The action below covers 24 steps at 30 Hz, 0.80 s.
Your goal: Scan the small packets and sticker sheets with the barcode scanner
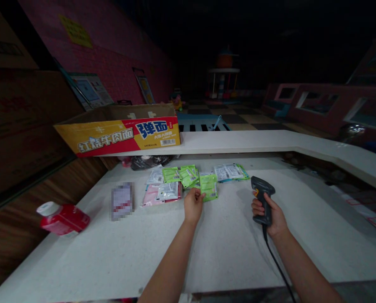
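Note:
My right hand (pixel 276 216) is wrapped round the handle of a dark grey barcode scanner (pixel 262 185), held above the white counter with its cable hanging down. Closed fingers of my left hand (pixel 193 206) pinch the lower left edge of a bright green packet (pixel 209 185) that has a printed label and barcode. More green packets (pixel 188 174) lie just beyond that hand, partly overlapping. To their left are a pink packet (pixel 150 196) and a silvery-white packet (pixel 168 191) on top of it. White and blue packets (pixel 230 171) form another group, left of the scanner.
A red bottle with a white cap (pixel 64 219) lies on its side at the left, near a blurred-out card (pixel 122 202). An open yellow and red noodle carton (pixel 127 132) rests on the raised ledge (pixel 238 141) behind. Black plastic bags (pixel 151 162) sit under the ledge.

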### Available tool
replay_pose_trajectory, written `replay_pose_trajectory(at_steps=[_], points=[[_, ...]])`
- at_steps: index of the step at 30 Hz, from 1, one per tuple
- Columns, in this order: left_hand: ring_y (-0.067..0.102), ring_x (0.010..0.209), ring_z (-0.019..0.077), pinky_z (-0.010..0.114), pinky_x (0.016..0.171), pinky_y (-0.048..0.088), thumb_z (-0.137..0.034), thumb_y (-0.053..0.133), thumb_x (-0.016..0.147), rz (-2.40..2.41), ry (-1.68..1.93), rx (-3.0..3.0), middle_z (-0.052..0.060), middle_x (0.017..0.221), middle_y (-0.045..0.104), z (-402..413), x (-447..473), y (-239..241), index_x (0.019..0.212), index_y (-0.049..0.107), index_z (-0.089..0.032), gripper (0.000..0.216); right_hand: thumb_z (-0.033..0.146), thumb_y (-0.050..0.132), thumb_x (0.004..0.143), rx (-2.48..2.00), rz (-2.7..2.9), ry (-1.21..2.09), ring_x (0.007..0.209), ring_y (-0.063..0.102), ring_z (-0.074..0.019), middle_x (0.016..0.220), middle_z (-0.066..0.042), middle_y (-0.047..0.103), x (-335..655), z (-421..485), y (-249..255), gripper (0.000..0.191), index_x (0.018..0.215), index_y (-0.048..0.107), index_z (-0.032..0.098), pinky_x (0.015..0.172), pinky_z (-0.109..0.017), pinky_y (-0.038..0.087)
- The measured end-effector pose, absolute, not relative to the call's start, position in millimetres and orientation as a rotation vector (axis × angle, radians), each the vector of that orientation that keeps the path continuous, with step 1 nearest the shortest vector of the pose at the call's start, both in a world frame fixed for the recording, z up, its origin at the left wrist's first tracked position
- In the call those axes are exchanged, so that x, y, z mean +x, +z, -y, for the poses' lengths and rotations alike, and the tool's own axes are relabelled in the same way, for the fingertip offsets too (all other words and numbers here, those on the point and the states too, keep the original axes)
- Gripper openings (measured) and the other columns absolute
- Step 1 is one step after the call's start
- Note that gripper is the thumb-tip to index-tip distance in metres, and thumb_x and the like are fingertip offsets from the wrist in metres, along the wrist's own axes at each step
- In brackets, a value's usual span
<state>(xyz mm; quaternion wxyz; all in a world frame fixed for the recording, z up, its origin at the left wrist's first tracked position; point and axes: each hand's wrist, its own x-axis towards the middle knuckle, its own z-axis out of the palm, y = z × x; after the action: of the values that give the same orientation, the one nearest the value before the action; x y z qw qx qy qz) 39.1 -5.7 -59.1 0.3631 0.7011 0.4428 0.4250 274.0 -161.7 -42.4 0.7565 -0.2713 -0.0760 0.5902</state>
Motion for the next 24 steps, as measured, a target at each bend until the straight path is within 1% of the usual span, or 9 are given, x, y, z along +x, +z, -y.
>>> replay_pose_trajectory(at_steps=[5,8,10,13,15,21,24], points=[[0.053,0.059,0.0132,0.022,0.057,0.037,-0.026,0.054,0.082,-1.109,1.133,1.754,-0.004,0.063,0.052,3,38,-66,0.077,0.046,-0.021,0.011,0.035,0.078,0.076,-1.0,0.424,1.27,0.041,0.045,-0.0079,0.057,0.004,0.053,253,170,-28,0.032,0.099,0.064,0.018,0.033,-0.016,0.036],[0.052,0.059,0.0126,0.022,0.058,0.037,-0.023,0.053,0.082,-1.099,1.151,1.753,-0.005,0.062,0.05,2,39,-68,0.078,0.046,-0.021,0.009,0.038,0.08,0.075,-1.191,0.59,1.265,0.04,0.045,-0.0089,0.056,0.004,0.055,240,181,-17,0.041,0.107,0.063,0.02,0.032,-0.017,0.034],[0.052,0.059,0.0124,0.022,0.059,0.038,-0.021,0.054,0.081,-1.089,1.178,1.732,-0.005,0.062,0.051,1,40,-69,0.079,0.047,-0.02,0.007,0.039,0.079,0.075,-1.268,0.674,1.288,0.04,0.046,-0.0089,0.058,0.004,0.056,235,190,-12,0.044,0.111,0.062,0.02,0.033,-0.018,0.035],[0.053,0.059,0.0128,0.022,0.059,0.038,-0.02,0.053,0.081,-1.065,1.201,1.696,-0.005,0.062,0.054,0,41,-68,0.084,0.049,-0.02,0.005,0.043,0.078,0.076,-1.325,0.765,1.338,0.039,0.046,-0.0088,0.058,0.005,0.055,231,200,-6,0.044,0.11,0.061,0.02,0.034,-0.019,0.037],[0.055,0.06,0.0135,0.022,0.059,0.038,-0.017,0.053,0.08,-1.069,1.2,1.698,-0.004,0.063,0.056,0,41,-67,0.086,0.051,-0.02,0.007,0.045,0.077,0.077,-1.341,0.78,1.356,0.039,0.046,-0.0086,0.058,0.005,0.055,229,203,-4,0.043,0.108,0.06,0.02,0.035,-0.019,0.037],[0.05,0.055,0.0132,0.023,0.055,0.032,-0.014,0.054,0.077,-1.193,1.185,1.738,-0.004,0.058,0.051,1,42,-64,0.079,0.05,-0.02,0.008,0.051,0.074,0.077,-1.349,0.76,1.366,0.039,0.044,-0.0078,0.057,0.007,0.052,223,203,2,0.044,0.104,0.057,0.021,0.036,-0.019,0.034],[0.052,0.058,0.0139,0.023,0.058,0.034,-0.015,0.054,0.078,-1.14,1.206,1.738,-0.003,0.061,0.054,0,42,-67,0.081,0.05,-0.02,0.006,0.05,0.074,0.077,-1.327,0.748,1.367,0.04,0.044,-0.0081,0.057,0.007,0.052,222,201,2,0.043,0.104,0.057,0.021,0.036,-0.019,0.035]])
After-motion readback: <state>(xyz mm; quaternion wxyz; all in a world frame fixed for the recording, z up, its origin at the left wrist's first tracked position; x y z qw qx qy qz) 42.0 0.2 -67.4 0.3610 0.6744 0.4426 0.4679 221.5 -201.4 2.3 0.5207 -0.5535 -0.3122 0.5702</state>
